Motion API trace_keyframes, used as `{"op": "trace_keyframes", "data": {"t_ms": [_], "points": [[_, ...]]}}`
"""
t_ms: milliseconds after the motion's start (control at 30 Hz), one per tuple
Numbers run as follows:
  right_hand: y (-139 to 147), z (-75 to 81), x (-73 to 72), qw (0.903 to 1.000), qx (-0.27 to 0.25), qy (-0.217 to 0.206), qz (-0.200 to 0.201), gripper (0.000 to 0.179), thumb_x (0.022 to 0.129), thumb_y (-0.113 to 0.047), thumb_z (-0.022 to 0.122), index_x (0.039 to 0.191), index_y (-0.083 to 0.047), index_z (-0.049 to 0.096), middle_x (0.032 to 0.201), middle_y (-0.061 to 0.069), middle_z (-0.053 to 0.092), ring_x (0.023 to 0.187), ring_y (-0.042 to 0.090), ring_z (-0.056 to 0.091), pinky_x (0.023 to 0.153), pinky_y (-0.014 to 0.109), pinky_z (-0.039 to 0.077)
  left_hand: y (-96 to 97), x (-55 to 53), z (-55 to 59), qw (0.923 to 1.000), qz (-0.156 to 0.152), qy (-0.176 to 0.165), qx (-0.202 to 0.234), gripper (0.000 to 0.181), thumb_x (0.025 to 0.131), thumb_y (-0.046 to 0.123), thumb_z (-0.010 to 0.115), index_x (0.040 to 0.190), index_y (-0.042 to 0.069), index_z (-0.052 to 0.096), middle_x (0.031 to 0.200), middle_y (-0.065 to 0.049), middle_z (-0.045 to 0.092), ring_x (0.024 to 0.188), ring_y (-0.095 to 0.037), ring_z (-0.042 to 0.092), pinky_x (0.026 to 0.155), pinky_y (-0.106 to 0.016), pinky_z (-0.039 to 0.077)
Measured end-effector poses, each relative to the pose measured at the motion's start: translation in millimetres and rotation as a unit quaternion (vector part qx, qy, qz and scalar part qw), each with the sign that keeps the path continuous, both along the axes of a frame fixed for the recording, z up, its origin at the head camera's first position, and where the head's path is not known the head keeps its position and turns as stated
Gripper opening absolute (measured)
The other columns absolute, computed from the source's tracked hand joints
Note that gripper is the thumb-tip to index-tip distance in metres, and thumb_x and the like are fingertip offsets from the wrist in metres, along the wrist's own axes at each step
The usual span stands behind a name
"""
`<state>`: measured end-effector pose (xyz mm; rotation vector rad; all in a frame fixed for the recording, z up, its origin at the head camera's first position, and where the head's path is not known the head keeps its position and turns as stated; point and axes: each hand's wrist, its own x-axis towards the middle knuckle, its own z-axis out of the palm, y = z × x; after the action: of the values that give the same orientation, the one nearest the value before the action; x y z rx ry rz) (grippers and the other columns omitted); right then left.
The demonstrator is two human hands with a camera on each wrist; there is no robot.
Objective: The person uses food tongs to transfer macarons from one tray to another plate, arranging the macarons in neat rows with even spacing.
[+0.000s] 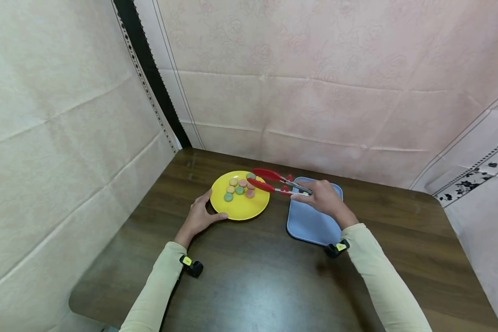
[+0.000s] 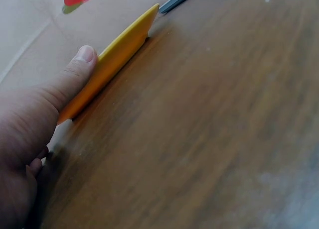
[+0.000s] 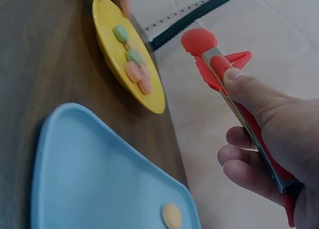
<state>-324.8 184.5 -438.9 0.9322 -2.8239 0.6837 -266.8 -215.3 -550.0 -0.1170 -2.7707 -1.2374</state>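
Note:
My left hand (image 1: 199,215) holds the yellow plate (image 1: 245,212) at its near left rim, thumb (image 2: 82,64) against the edge. Several small round pastel pieces like macarons lie on the plate, among them a green one (image 1: 228,197), a yellow one (image 1: 234,181) and a pink one (image 1: 250,193). My right hand (image 1: 325,198) grips red-tipped metal tongs (image 1: 290,183), its thumb along one arm in the right wrist view. The tong heads reach over the plate's right side. Another green piece (image 1: 251,175) shows at the tips; I cannot tell whether they pinch it.
A blue tray (image 1: 313,226) lies right of the plate, partly beneath my right hand. One pale yellow piece (image 3: 172,216) rests in it. Both stand on a dark wooden table (image 1: 249,276), with cloth-covered walls (image 1: 315,115) behind and to the left.

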Motion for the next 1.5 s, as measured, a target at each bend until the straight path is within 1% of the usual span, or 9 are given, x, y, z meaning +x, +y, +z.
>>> {"op": "trace_keyframes", "data": {"t_ms": [167,233,567,800,967,1067,1200,1367,1500], "points": [[-11,-12.1,-2.7,0.9996,0.005,0.01,0.024,0.065,0.084,-0.058,0.063,0.127,-0.01,0.064,0.062,-0.005,0.058,0.054,0.012,0.045,0.051,0.028,0.041,-0.6,-0.8,0.2,1.0,0.002,-0.002,-0.005,0.114,0.069,0.066,0.073,0.153,0.008,0.022,0.155,-0.008,0.027,0.141,-0.032,0.023,0.112,-0.054,0.013],[-15,-16.8,-3.0,0.9995,0.008,0.012,0.029,0.063,0.083,-0.058,0.064,0.125,-0.011,0.065,0.058,-0.007,0.053,0.055,0.012,0.044,0.05,0.028,0.04,-0.8,-0.7,0.3,1.0,0.003,-0.002,-0.004,0.114,0.069,0.065,0.074,0.153,0.009,0.022,0.155,-0.008,0.027,0.141,-0.031,0.023,0.112,-0.054,0.013],[-29,-33.6,1.6,0.9994,0.015,-0.016,0.026,0.056,0.082,-0.049,0.071,0.124,-0.012,0.067,0.051,-0.008,0.049,0.05,0.013,0.042,0.047,0.027,0.038,-0.7,0.5,2.3,1.0,0.002,-0.002,-0.001,0.112,0.069,0.062,0.076,0.153,0.009,0.022,0.155,-0.008,0.028,0.141,-0.032,0.023,0.112,-0.054,0.012],[-37,-42.3,4.8,0.9988,0.029,-0.03,0.027,0.055,0.084,-0.049,0.069,0.125,-0.013,0.066,0.054,-0.008,0.053,0.055,0.014,0.044,0.05,0.029,0.039,-0.6,0.7,2.9,1.0,0.002,-0.002,0.003,0.112,0.069,0.061,0.076,0.153,0.008,0.022,0.155,-0.008,0.027,0.141,-0.032,0.023,0.113,-0.053,0.013],[-40,-45.6,5.5,0.9986,0.029,-0.029,0.034,0.056,0.084,-0.05,0.068,0.125,-0.012,0.066,0.057,-0.009,0.056,0.055,0.012,0.045,0.052,0.029,0.039,-0.8,1.9,1.7,1.0,0.002,-0.002,0.001,0.113,0.069,0.062,0.076,0.152,0.008,0.023,0.155,-0.009,0.027,0.141,-0.032,0.023,0.113,-0.053,0.014],[-39,-43.5,6.4,0.9986,0.029,-0.03,0.034,0.056,0.084,-0.049,0.069,0.126,-0.012,0.065,0.055,-0.009,0.053,0.055,0.013,0.044,0.051,0.029,0.039,-0.8,2.4,1.3,1.0,0.001,-0.001,0.0,0.113,0.069,0.062,0.076,0.152,0.007,0.022,0.155,-0.01,0.027,0.141,-0.033,0.023,0.113,-0.053,0.014],[-31,-34.4,8.6,0.9987,0.024,-0.029,0.034,0.056,0.084,-0.048,0.07,0.126,-0.012,0.065,0.054,-0.007,0.05,0.056,0.013,0.045,0.05,0.029,0.04,-1.0,1.8,0.8,1.0,0.002,0.003,0.0,0.113,0.069,0.06,0.077,0.152,0.006,0.023,0.155,-0.01,0.027,0.141,-0.033,0.024,0.112,-0.053,0.013],[-9,-19.6,10.5,0.9989,0.025,-0.001,0.04,0.057,0.084,-0.05,0.069,0.127,-0.013,0.064,0.052,-0.009,0.047,0.05,0.01,0.041,0.047,0.027,0.038,-1.2,1.1,0.3,1.0,0.0,0.009,0.0,0.112,0.069,0.06,0.077,0.152,0.006,0.023,0.155,-0.011,0.028,0.141,-0.034,0.023,0.112,-0.054,0.013],[15,-7.7,13.4,0.9994,0.024,0.008,0.022,0.058,0.083,-0.047,0.071,0.128,-0.012,0.063,0.048,-0.009,0.043,0.045,0.01,0.034,0.046,0.027,0.035,-1.7,1.6,-0.2,1.0,-0.001,0.009,0.002,0.112,0.07,0.059,0.077,0.152,0.006,0.023,0.155,-0.01,0.028,0.141,-0.033,0.023,0.112,-0.054,0.013]]}}
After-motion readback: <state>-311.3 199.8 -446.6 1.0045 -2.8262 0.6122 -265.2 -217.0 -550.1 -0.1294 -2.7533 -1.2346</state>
